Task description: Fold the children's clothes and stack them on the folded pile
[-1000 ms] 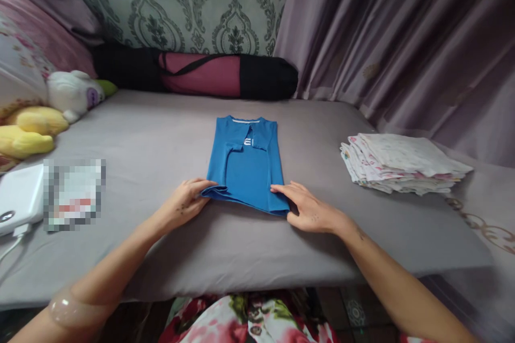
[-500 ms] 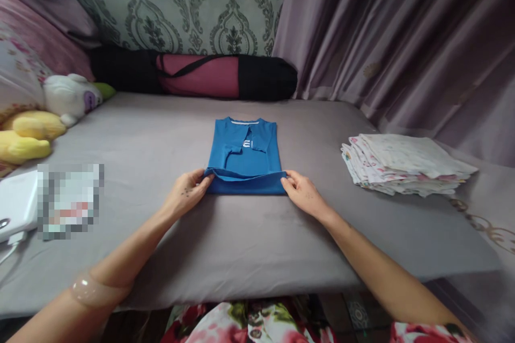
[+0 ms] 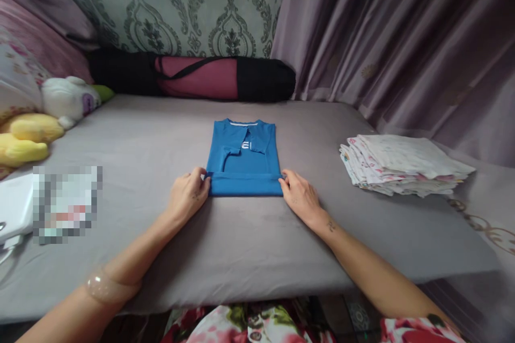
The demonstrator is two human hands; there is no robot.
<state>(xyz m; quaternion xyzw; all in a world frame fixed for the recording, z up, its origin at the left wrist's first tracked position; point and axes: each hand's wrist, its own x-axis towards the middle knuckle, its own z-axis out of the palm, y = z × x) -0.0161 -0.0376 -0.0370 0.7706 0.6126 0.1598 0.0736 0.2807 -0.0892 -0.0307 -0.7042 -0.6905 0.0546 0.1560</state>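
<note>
A blue T-shirt point(image 3: 251, 163) lies in the middle of the grey sheet, its sides folded inward and its neckline pointing away from me. Part of a white print shows between the folded sleeves. Along the near edge the hem is turned up into a flat band. My left hand point(image 3: 188, 190) pinches the left end of this band, thumb and fingers closed on the cloth. At the right end, my right hand point(image 3: 300, 193) grips the band the same way. The fingertips are partly hidden by the fabric and hands.
Folded white printed cloths point(image 3: 402, 163) form a stack on the right. A black and maroon bag point(image 3: 197, 77) lies along the wall. Plush toys point(image 3: 66, 99), a white device point(image 3: 16, 206) with a cable and a blurred-out item point(image 3: 68, 203) are at the left. The grey sheet point(image 3: 257, 257) reaches the near edge.
The raised, sagging hem edge between my hands now lies flat and straight on the shirt. Both hands still hold its ends, slightly turned.
</note>
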